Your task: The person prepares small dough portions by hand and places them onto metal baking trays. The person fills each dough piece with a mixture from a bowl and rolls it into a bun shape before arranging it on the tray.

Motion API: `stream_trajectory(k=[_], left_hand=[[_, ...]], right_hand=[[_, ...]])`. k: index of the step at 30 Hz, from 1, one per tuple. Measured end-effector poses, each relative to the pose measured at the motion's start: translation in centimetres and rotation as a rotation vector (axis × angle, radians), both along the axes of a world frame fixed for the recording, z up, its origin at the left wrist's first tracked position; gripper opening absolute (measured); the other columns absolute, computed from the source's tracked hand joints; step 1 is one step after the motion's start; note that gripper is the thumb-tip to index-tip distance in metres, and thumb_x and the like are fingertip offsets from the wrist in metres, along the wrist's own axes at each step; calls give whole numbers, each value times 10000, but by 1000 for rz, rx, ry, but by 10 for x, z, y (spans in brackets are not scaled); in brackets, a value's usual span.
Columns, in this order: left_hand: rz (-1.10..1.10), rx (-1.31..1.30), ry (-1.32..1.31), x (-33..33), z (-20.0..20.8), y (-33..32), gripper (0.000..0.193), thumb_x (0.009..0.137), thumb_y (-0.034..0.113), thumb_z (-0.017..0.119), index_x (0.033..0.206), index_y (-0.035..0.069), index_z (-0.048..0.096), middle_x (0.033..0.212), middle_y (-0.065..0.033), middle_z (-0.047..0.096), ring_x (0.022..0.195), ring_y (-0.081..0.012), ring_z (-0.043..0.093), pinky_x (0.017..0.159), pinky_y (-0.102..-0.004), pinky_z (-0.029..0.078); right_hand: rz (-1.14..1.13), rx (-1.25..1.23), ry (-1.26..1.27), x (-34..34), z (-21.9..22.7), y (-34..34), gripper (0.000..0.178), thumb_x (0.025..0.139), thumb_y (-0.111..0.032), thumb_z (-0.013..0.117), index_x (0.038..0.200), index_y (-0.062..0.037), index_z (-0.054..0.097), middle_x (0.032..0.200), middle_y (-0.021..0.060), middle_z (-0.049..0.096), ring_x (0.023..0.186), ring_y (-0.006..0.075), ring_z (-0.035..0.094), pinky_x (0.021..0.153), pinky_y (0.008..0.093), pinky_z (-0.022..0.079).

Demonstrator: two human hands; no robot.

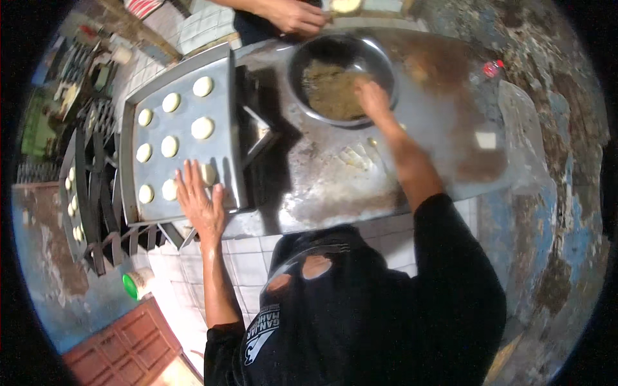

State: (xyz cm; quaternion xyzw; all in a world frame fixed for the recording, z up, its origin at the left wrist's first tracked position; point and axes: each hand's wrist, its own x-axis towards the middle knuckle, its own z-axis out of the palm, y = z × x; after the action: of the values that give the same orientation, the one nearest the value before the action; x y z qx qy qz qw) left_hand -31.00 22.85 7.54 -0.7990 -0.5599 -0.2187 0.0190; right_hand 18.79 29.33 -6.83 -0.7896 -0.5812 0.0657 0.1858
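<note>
- Tabletop (322, 199) of worn metal, stretching beneath the right forearm and out to either side.
- Tray (222, 145), grey and rimmed, directly under the left hand. Best steadied with light weight, without pushing toward an edge.
- Bowl (381, 64), round and metal, surrounding the right fingers, well apart from the left hand. Probably easiest worked from the near side, wrist clear of the rim.
- Brown crumbly mix (328, 93), inside the bowl, at and left of the right fingertips. Seemingly loose; worth pressing together before any lift, to limit stray crumbs.
- Left hand (201, 201) wide, palm down, fingers spread over the tray's near row. Nothing visibly gripped; cannot tell how firmly pressed.
- Right hand (373, 98) down in the bowl, blurred. Cannot tell whether closed on mix or loose.
- Co-worker's hand (299, 16), beyond the bowl from the right hand. Leave elbow room.
- Pale rounds (170, 147), nine in a grid, ahead of and around the left fingers, one partly showing between forefinger and thumb. Rest fingertips in the gaps, sparing soft-looking tops from dents.
</note>
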Motion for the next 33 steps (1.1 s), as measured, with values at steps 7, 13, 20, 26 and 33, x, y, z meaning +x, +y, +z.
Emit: stream_trajectory(k=[7, 13, 20, 26, 33], left_hand=[[-6, -38, -45, 2, 10, -5, 678, 983, 497, 571, 1541, 132, 451, 1582, -123, 444, 1486, -380, 344, 1212, -523, 271], [-315, 28, -279, -17, 10, -5, 628, 927, 545, 643, 1351, 83, 615, 1300, -161, 661, 1230, -380, 610, 997, -488, 496], [-606, -197, -720, -90, 20, -30, 355, 887, 208, 755, 1182, 19, 703, 1147, -160, 714, 1088, -352, 668, 951, -433, 524], [-406, 103, -579, -197, 16, -32, 357, 836, 164, 788, 1152, 19, 708, 1139, -156, 717, 1080, -349, 670, 939, -445, 527], [-448, 258, -279, -243, -16, 41, 308, 792, 244, 811, 999, 54, 685, 961, -103, 658, 912, -320, 622, 826, -444, 485]], right_hand=[[23, -23, 885, -56, 72, -45, 387, 934, -189, 715, 1245, 28, 640, 1079, 145, 737, 975, 214, 688, 830, 359, 556], [378, 167, 1257, -206, 192, -67, 490, 977, -29, 551, 1443, 57, 427, 1236, 125, 711, 963, 138, 653, 862, 266, 520], [718, -75, 772, -391, 194, 19, 480, 949, -59, 562, 1418, -9, 476, 1213, 147, 731, 1174, 237, 639, 1032, 371, 454], [688, 258, -431, -444, 202, 14, 347, 857, -10, 643, 1204, -28, 620, 1041, 232, 716, 937, 334, 675, 797, 468, 507], [562, 203, 179, -467, 225, -114, 344, 928, -121, 654, 1254, -14, 632, 1090, 160, 729, 968, 320, 706, 852, 410, 561]])
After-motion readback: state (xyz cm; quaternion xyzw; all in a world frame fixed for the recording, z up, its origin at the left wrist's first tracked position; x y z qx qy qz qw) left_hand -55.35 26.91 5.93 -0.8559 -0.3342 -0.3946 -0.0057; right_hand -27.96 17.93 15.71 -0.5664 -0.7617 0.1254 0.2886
